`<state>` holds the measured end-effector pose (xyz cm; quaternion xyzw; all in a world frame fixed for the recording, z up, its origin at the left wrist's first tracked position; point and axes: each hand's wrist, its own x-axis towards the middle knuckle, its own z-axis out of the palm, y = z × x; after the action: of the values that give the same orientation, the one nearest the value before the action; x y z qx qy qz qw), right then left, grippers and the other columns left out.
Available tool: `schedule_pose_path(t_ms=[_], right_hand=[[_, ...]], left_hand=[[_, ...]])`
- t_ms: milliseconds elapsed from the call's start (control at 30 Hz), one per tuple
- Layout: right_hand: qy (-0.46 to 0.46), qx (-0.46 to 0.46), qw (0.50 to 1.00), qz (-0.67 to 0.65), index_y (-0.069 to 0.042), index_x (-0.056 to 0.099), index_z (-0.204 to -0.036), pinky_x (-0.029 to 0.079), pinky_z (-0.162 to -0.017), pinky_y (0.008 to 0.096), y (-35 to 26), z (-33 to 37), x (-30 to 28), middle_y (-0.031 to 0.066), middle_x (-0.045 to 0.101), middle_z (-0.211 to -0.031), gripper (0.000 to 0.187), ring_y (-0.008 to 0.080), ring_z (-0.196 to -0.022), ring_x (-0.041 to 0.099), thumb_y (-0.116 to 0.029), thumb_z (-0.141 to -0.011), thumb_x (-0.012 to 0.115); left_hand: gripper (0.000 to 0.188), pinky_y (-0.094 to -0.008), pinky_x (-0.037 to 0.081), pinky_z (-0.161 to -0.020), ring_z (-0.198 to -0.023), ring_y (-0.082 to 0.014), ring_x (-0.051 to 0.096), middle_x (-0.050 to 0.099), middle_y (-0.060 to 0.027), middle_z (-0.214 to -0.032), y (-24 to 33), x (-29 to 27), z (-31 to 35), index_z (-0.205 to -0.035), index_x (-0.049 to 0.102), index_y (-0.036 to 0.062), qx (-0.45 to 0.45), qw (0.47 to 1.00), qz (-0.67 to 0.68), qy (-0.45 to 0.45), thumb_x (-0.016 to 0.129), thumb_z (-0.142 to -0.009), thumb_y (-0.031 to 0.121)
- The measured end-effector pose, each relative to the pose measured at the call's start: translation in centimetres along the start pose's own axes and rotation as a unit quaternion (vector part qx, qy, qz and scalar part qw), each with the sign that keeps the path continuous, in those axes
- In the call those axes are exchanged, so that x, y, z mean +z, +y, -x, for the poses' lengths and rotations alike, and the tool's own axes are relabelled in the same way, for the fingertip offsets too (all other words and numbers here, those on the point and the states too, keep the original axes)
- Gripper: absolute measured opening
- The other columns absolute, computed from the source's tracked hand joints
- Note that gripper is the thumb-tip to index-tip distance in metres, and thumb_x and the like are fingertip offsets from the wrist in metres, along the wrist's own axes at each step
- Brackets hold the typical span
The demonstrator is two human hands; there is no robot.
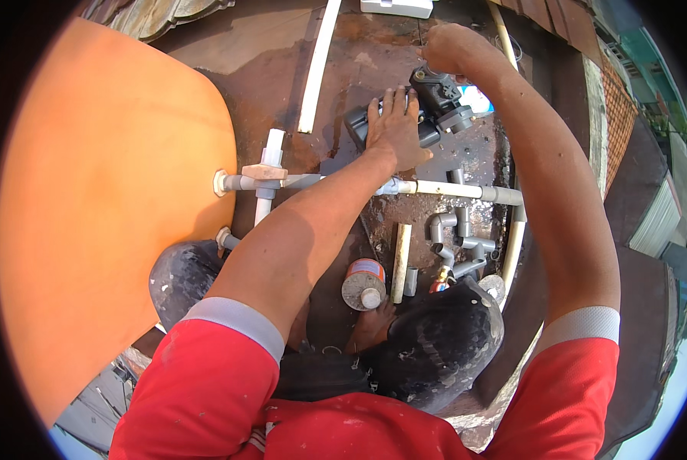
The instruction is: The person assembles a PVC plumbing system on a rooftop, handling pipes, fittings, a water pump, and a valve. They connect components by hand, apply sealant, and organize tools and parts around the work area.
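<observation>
A black water pump (438, 90) rests on the brown roof surface in front of me. Spread flat over its rounded body, my left hand (393, 129) presses down with fingers apart. My right hand (455, 50) is closed just beyond the pump's upper end. Whatever its fingers pinch is hidden behind the hand. A blue and white packet (476, 100) lies beside the pump on the right. Nearer to me, a white and grey pipe (443, 188) runs across, passing under my left forearm.
An orange tank (121, 207) fills the left side, joined to a pipe tee (265, 178). Several grey pipe elbows (442, 224), a brass valve (440, 280), a short pipe (401, 264) and a tin can (363, 285) lie near my knees. A long white pipe (318, 69) lies farther off.
</observation>
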<state>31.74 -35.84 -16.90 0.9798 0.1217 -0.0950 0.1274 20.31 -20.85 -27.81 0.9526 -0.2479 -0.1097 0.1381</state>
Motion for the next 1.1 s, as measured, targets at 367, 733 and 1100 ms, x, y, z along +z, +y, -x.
schedule_pose_path(t_ms=[367, 733, 1100], right_hand=[[0.071, -0.026, 0.990, -0.115, -0.006, 0.083, -0.123, 0.063, -0.097, 0.0494, 0.5, 1.2, -0.6, 0.0246, 0.080, -0.120, 0.035, 0.0418, -0.112, 0.078, -0.010, -0.090, 0.072], [0.053, -0.011, 0.993, -0.110, -0.003, 0.083, -0.117, 0.065, -0.092, 0.0507, -0.6, 2.2, -1.3, 0.0242, 0.081, -0.114, 0.036, 0.0410, -0.105, 0.080, 0.002, -0.084, 0.068], [-0.011, 0.070, 0.993, -0.095, -0.003, 0.080, -0.129, 0.065, -0.095, 0.0480, -1.4, 0.8, -1.2, 0.0242, 0.081, -0.120, 0.040, 0.0409, -0.110, 0.079, -0.006, -0.090, 0.074]], left_hand=[[0.125, -0.0549, 0.016, -0.136, -0.169, -0.0383, 0.020, 0.026, -0.0235, -0.180, -0.2, 0.2, -0.3, -0.174, 0.021, -0.0013, -0.009, 0.999, -0.031, 0.001, 0.088, -0.081, 0.049], [0.121, -0.0540, 0.013, -0.137, -0.170, -0.0385, 0.018, 0.024, -0.0237, -0.181, -0.3, 0.4, -0.5, -0.175, 0.022, -0.0010, -0.009, 1.000, -0.023, -0.010, 0.086, -0.081, 0.040], [0.123, -0.0532, 0.015, -0.136, -0.170, -0.0377, 0.019, 0.026, -0.0222, -0.181, -0.2, 0.5, -0.3, -0.174, 0.022, -0.0013, -0.007, 1.000, -0.022, -0.004, 0.087, -0.082, 0.046]])
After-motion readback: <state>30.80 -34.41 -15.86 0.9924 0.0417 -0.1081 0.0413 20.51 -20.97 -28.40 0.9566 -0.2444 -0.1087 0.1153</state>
